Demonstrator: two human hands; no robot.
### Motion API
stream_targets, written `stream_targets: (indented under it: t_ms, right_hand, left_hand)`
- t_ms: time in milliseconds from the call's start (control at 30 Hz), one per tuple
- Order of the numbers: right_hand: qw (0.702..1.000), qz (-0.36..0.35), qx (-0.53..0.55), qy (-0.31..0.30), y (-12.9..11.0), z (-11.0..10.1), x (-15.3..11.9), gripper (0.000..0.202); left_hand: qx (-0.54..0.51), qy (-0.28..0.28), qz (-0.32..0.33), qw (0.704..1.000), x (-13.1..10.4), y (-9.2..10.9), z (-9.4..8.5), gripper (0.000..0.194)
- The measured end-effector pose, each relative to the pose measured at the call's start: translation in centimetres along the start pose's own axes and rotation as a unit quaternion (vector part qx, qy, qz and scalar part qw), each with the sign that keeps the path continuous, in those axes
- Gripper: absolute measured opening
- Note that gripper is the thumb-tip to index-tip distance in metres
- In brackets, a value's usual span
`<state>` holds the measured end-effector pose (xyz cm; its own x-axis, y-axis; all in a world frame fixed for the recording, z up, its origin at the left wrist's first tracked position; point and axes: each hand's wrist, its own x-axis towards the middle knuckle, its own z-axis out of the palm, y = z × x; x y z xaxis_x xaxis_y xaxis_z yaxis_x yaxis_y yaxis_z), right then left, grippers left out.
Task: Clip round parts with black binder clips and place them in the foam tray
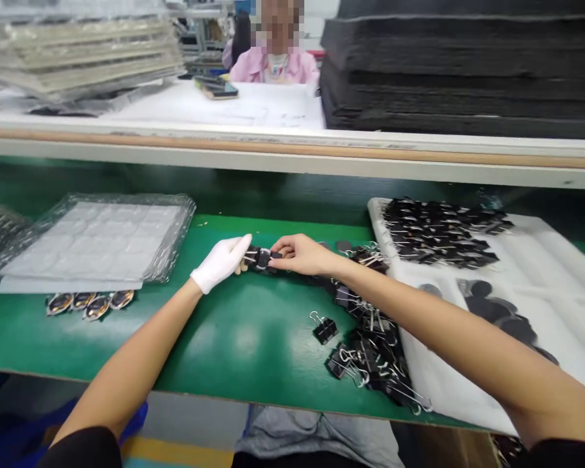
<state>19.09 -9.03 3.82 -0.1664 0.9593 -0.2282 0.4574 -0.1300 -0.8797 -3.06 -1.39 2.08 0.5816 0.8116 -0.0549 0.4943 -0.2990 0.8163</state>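
My left hand, in a white glove, grips a small dark piece with black binder clips on it, above the green table. The bare fingers of my right hand pinch the right side of the same clipped piece. A single black binder clip lies on the green surface below my right hand. Beside it, a heap of black binder clips spreads along the edge of a white foam tray. The exact shape of the held piece is partly hidden by my fingers.
Clear plastic trays lie at the left, with several round shiny parts in front. Rows of black pieces and dark discs rest on the foam tray. A shelf crosses behind; a person sits beyond.
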Motion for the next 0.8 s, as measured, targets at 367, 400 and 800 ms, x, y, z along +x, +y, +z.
stream_targets:
  t_ms: [367, 400, 800]
  right_hand:
    - [0.969, -0.109, -0.148, 0.166, 1.9, -10.5, -14.7, 0.021]
    - [0.965, -0.117, -0.159, 0.175, 3.2, -13.0, -17.1, 0.022]
    - [0.819, 0.124, -0.155, 0.538, 25.1, -33.1, -28.3, 0.039]
  left_hand:
    - [0.082, -0.141, 0.206, 0.965, -0.7, -0.6, 3.6, 0.059]
    - [0.095, -0.127, 0.187, 0.969, -0.5, -0.6, 3.7, 0.058]
    - [0.138, -0.007, 0.046, 0.989, 1.7, 0.0, 4.0, 0.049]
